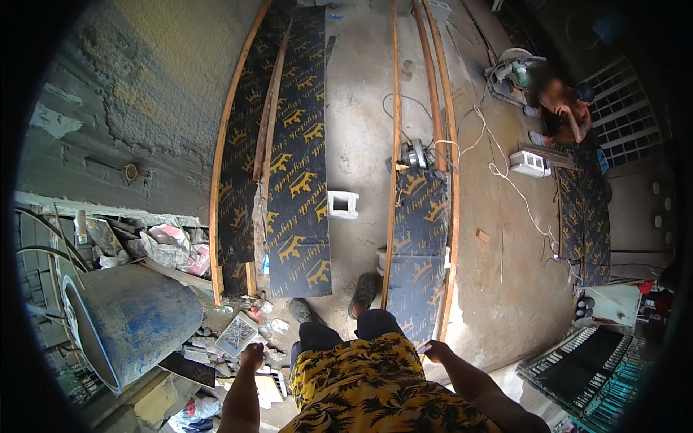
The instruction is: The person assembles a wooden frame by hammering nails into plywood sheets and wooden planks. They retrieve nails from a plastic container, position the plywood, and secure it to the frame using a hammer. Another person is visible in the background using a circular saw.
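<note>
My left hand (253,355) is closed beside a shallow tray (237,334) of small grey pieces, perhaps nails. Whatever its fingers hold, if anything, is hidden. On the other side of my body, my right hand (435,351) is also closed, close to the near end of a wooden strip (451,285). Whether it grips that strip I cannot tell. This strip runs along a black panel with gold crown prints (420,263). A power saw (413,154) rests at the panel's far end.
Longer black panels (299,166) with wooden strips lie ahead on the left. A hollow concrete block (343,204) stands between the panel rows. Rubble and a blue barrel (133,325) are at the left. Another person (567,115) sits far right, past a loose white cord (498,169).
</note>
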Motion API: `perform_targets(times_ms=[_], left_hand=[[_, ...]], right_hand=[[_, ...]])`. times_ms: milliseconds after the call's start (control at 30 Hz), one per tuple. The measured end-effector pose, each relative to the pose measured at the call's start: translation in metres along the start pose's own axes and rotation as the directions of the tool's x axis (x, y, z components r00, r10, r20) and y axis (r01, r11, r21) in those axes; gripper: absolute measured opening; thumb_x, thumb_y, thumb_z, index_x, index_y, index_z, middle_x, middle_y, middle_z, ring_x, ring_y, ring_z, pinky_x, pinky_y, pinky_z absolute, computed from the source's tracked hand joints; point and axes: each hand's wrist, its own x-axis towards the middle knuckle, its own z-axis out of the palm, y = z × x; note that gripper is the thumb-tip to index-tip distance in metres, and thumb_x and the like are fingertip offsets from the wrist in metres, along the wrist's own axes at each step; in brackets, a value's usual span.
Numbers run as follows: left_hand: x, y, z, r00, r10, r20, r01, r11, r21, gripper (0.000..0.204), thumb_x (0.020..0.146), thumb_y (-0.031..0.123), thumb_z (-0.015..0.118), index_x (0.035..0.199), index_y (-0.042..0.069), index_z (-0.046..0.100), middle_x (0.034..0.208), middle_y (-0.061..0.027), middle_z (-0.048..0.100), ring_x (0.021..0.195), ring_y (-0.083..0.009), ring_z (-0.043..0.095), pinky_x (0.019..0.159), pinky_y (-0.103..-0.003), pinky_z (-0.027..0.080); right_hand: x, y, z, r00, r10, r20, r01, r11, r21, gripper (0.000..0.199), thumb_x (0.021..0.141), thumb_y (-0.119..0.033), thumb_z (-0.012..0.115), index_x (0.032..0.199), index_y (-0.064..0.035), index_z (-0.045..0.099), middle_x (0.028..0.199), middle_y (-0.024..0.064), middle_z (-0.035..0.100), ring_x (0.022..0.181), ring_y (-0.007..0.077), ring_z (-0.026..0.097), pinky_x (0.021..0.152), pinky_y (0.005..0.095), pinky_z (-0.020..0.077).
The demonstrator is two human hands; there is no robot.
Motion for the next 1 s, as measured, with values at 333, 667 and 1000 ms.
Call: perform_targets(times_ms=[333,667,1000], left_hand=[[0.027,0.142,-0.014,0.814,0.460,0.354,-0.579,0.603,0.548,0.037,0.105,0.024,0.039,0.134,0.015,0.060,0.141,-0.0101,0.059,0.130,-0.0307,0.057,0.104,-0.044,0.050],[0.081,0.205,-0.150,0.995,-0.068,-0.071,0.048,0.966,-0.253,0.054,0.097,0.058,0.055,0.123,0.013,0.071,0.127,-0.0158,0.069,0.120,-0.0369,0.064,0.102,-0.045,0.050],[0.134,0.193,-0.532,0.300,-0.584,-0.754,-0.144,0.754,-0.641,0.094,0.079,0.062,0.078,0.142,-0.002,0.050,0.140,-0.0249,0.059,0.131,-0.0387,0.057,0.109,-0.046,0.045]], right_hand=[[0.034,0.024,-0.026,0.994,0.010,-0.110,0.033,0.926,0.376,0.037,0.091,-0.033,0.070,0.120,-0.0102,0.069,0.104,0.0167,0.075,0.093,0.0316,0.071,0.084,0.0394,0.0561],[0.138,0.001,-0.239,0.841,-0.438,-0.317,0.494,0.860,0.123,0.016,0.082,-0.016,0.076,0.094,-0.0054,0.074,0.105,0.0118,0.072,0.098,0.0262,0.070,0.079,0.0394,0.0594],[0.192,-0.009,-0.356,0.919,-0.295,-0.261,0.343,0.926,0.158,0.025,0.095,-0.023,0.066,0.118,-0.0123,0.068,0.097,0.0116,0.073,0.078,0.0267,0.069,0.068,0.0399,0.0570]])
